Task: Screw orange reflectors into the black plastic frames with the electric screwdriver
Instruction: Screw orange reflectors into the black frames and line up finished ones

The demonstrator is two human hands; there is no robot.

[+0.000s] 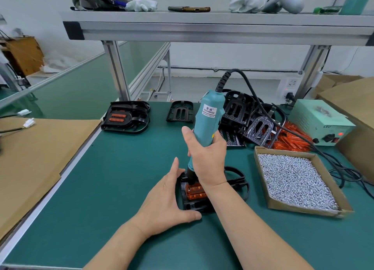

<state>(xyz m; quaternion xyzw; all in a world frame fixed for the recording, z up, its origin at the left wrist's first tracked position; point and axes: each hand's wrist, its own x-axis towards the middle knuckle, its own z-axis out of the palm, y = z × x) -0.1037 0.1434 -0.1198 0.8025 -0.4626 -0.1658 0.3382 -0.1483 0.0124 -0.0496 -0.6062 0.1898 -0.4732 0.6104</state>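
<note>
Teal screwdriver (208,115) in right hand (206,156) presses orange reflector (195,191); left hand (168,198) braces frame (192,206).

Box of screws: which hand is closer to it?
Right. The right hand grips the electric screwdriver just left of the cardboard box of screws; the left hand is farther left, bracing the black plastic frame on its far side.

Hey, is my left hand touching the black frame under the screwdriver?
Touching. The head view shows the left hand braced against the black frame, thumb on its near edge and forefinger up its left side, with no gap between them.
</note>
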